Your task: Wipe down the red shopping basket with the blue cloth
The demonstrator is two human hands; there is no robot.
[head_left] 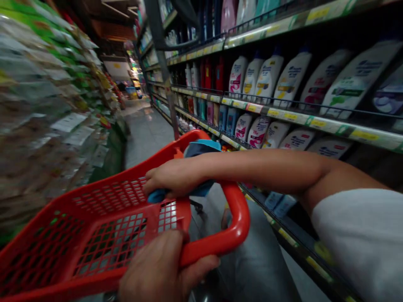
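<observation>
A red plastic shopping cart (147, 226) with a lattice-walled basket and a thick handle is in front of me. My left hand (157, 268) is closed around the cart's handle (210, 247) at the bottom, thumb along it. Reaching across from the right, my right hand (176, 176) is over the basket's near corner, fingers pointing left. It grips a blue bottle (203, 147), dark blue with lighter blue parts, which lies tilted under the palm and wrist. The hand and forearm hide most of the bottle, so its label cannot be read.
Shelves (308, 117) on the right hold rows of shampoo bottles (292, 77). Blurred plastic packets (47, 105) hang along the left side. A grey floor aisle (145, 130) runs ahead between them. A metal post (170, 92) stands at the shelf edge.
</observation>
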